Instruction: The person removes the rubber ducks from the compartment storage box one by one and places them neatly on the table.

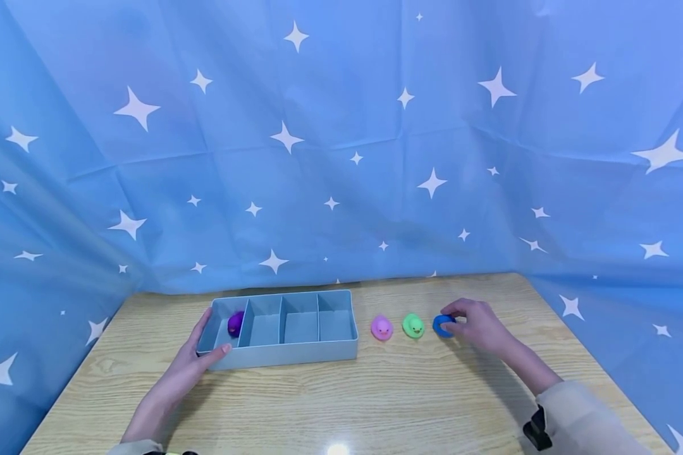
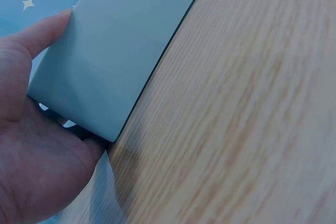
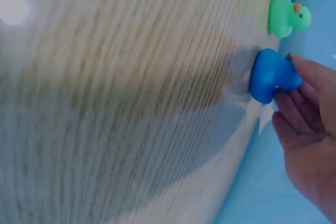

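My left hand (image 1: 185, 365) grips the left end of a grey-blue divided box (image 1: 296, 356), its thumb on the front wall and its fingers along the end. In the left wrist view the thumb presses near the upper edge of the box wall (image 2: 121, 40). A purple toy duck (image 1: 236, 324) sits in the leftmost compartment. At the right, my right hand (image 1: 479, 325) pinches a blue rubber duck (image 3: 269, 77) by its head between thumb and fingers. The duck's base is right at the tabletop.
Between the box and the blue duck, a pink duck (image 1: 382, 328) and a green duck (image 1: 413, 325) stand in a row on the wooden table (image 1: 330, 404). A blue curtain (image 1: 347, 177) with white stars hangs behind and at both sides.
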`<action>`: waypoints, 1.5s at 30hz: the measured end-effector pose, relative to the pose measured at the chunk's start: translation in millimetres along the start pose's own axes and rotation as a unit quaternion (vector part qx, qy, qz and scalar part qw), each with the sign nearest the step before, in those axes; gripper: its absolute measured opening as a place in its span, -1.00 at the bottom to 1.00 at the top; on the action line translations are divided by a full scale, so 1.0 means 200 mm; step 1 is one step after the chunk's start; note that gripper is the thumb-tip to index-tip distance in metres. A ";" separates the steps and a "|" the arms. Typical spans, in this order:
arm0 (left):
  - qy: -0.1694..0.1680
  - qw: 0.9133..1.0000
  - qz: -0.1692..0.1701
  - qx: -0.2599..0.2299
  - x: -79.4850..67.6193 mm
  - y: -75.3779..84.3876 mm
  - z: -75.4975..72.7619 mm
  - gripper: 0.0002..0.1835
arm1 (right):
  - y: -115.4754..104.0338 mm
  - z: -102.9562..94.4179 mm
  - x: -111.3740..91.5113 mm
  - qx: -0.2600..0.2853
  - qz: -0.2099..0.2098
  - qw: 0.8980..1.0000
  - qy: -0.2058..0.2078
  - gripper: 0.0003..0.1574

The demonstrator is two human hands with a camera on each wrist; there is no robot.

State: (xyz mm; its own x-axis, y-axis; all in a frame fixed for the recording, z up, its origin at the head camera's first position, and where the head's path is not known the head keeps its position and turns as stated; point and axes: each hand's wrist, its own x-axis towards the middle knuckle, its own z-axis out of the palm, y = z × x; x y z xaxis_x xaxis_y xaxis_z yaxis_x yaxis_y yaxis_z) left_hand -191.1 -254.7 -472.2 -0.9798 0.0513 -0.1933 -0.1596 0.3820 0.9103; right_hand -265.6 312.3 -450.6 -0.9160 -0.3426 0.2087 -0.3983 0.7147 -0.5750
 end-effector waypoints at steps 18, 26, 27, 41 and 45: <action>-0.002 1.000 0.006 0.001 0.00 0.00 0.00 0.08 | 0.02 -0.03 0.00 0.037 -0.036 0.997 -0.056 -0.69; -0.002 1.000 0.005 -0.002 0.00 -0.01 0.00 0.08 | 0.03 -0.04 0.00 0.031 -0.040 0.997 -0.065 -0.66; -0.002 1.000 0.005 -0.002 0.00 -0.01 0.00 0.08 | 0.04 -0.04 0.00 0.032 -0.038 0.997 -0.066 -0.66; -0.001 1.000 0.019 -0.003 0.00 0.00 0.00 0.09 | -0.07 -0.07 0.05 0.038 -0.038 0.998 -0.043 -0.56; -0.002 1.000 0.016 -0.006 0.00 0.00 0.00 0.09 | -0.16 -0.07 0.10 0.072 -0.035 0.996 -0.036 -0.55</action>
State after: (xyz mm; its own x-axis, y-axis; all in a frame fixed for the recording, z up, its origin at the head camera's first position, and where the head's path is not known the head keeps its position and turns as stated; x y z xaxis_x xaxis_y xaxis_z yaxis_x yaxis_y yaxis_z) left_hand -191.0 -255.3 -472.9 -0.9840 0.0678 -0.1647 -0.1285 0.3698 0.9202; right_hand -272.0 289.8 -417.0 -0.8778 -0.4362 0.1978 -0.4461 0.5940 -0.6695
